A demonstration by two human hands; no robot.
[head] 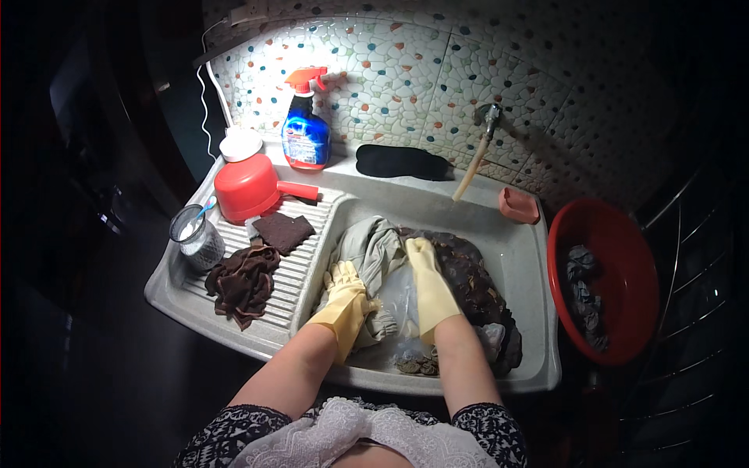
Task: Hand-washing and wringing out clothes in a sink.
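Observation:
Both hands wear pale yellow rubber gloves inside the basin of a stone-like laundry sink point(526, 281). My left hand point(345, 286) lies over a light grey garment point(371, 243) at the basin's left side; whether its fingers grip the cloth cannot be told. Curled into a fist, my right hand point(420, 248) is at the garment's right edge, and its fingertips are hidden. Cloudy water point(398, 298) stands between the forearms. To the right of my right hand lies a bunched dark patterned garment point(468, 272), wet and partly in the water.
A ribbed washboard point(292, 275) at left bears a brown cloth point(243, 284), a dark scouring pad point(285, 233), a red dipper point(246, 187) and a glass jar point(199, 240). Behind are a spray bottle point(306, 131), a black pad point(404, 162), a tap point(493, 114) and a soap dish point(518, 206); right, a red tub point(635, 286).

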